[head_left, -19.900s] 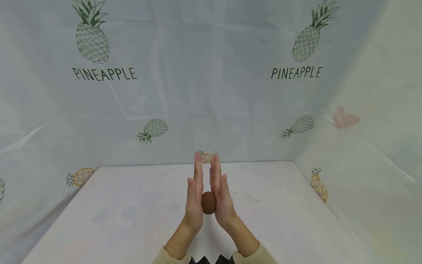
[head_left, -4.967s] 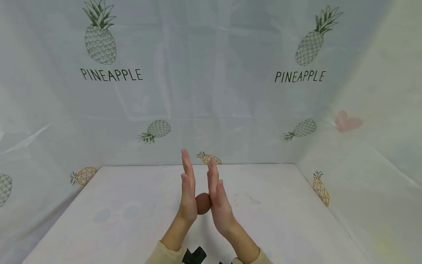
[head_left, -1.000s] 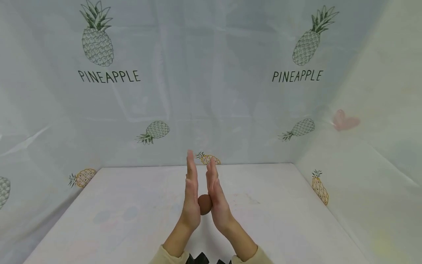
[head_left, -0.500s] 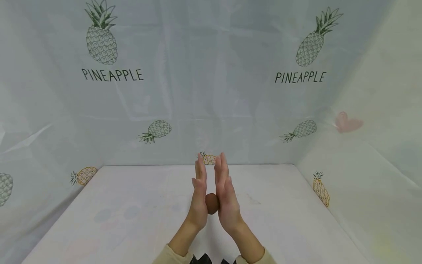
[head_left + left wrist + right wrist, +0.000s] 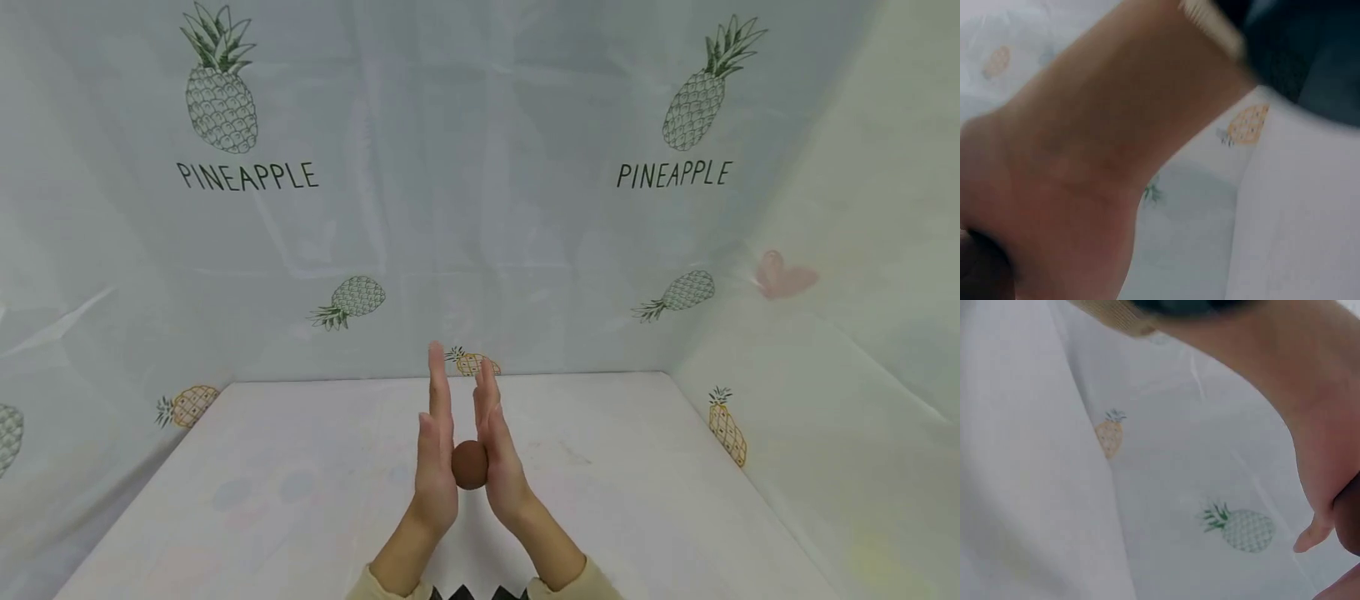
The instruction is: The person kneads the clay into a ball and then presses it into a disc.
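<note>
Head view, lower centre of the frame — both hands raised on edge above the white table (image 5: 300,500), palms facing each other, fingers straight and pointing away from me.

Left hand (image 5: 437,467): flat and extended, nothing curled; its palm presses the left side of the brown ball (image 5: 469,464). In the left wrist view I see mostly blurred wrist, with a dark sliver at the lower left edge of the frame that is likely the ball; I can't be sure.

The ball sits between the two palms near their heels, off the table, roughly round and smooth-looking.

Right hand (image 5: 497,462): likewise flat, fingers straight, palm against the ball's right side. Neither hand grasps — the ball is sandwiched by pressure alone. The right wrist view shows the heel of the right hand (image 5: 1310,425) and a dark edge at the far right of the frame.

My read: the step in hand is rolling the lump into a sphere between the palms. The next move calls for even, light pressure and opposed sliding of the palms — too loose and it drops, too hard and it flattens.

Background: pineapple-print sheet (image 5: 480,208) across the upper frame.
</note>
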Motion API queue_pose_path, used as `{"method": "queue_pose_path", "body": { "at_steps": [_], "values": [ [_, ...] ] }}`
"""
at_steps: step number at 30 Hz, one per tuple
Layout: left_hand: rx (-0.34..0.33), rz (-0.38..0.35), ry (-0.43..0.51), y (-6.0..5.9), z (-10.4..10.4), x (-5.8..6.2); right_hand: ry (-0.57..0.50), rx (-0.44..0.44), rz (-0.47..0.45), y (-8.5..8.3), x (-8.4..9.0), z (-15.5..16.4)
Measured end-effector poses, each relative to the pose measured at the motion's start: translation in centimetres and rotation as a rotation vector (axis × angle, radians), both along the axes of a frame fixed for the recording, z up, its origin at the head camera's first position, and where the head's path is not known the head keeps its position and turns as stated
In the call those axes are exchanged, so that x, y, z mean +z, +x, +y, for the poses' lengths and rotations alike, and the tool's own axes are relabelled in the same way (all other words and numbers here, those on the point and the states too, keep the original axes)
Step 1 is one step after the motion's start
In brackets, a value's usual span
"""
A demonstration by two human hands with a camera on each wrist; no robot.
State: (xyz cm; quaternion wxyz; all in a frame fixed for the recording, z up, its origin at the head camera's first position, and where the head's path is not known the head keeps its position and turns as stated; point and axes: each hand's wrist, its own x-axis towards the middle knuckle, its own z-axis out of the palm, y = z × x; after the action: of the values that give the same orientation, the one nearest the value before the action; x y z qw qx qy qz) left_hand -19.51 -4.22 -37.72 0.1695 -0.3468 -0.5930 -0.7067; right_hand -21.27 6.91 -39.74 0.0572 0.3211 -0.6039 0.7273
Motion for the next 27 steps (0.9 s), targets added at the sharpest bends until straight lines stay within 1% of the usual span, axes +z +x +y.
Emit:
{"method": "queue_pose_path", "body": {
  "at_steps": [3,6,8,12,14,16,17,20,23,25,27],
  "values": [
    [0.076,-0.008,0.006,-0.8,-0.8,0.1,0.048,0.018,0.037,0.6,-0.1,-0.8],
    [0.136,-0.051,-0.012,-1.7,-1.2,-0.3,0.075,0.016,0.077,1.3,0.2,-1.1],
    [0.143,-0.092,-0.037,-2.1,-1.1,-0.9,0.077,0.004,0.094,1.6,0.6,-1.0],
    [0.107,-0.134,-0.087,-2.4,-0.1,-2.0,0.054,-0.028,0.092,1.7,1.5,-0.2],
    [0.075,-0.127,-0.105,-2.1,0.5,-2.3,0.035,-0.044,0.083,1.5,1.8,0.4],
    [0.036,-0.122,-0.110,-1.7,1.1,-2.4,0.023,-0.066,0.077,1.1,1.9,1.0],
    [0.012,-0.125,-0.107,-1.4,1.3,-2.3,0.016,-0.076,0.070,1.0,1.9,1.3],
    [-0.039,-0.101,-0.103,-0.4,1.7,-1.8,0.009,-0.107,0.057,0.3,1.8,1.9],
    [-0.043,-0.061,-0.103,0.5,1.7,-1.1,-0.010,-0.095,0.016,-0.2,1.4,2.0],
    [-0.026,-0.036,-0.104,0.7,1.6,-0.9,-0.021,-0.075,-0.003,-0.4,1.1,1.8],
    [-0.008,-0.027,-0.097,0.6,1.3,-0.7,-0.017,-0.053,-0.019,-0.4,0.6,1.4]
  ]
}}
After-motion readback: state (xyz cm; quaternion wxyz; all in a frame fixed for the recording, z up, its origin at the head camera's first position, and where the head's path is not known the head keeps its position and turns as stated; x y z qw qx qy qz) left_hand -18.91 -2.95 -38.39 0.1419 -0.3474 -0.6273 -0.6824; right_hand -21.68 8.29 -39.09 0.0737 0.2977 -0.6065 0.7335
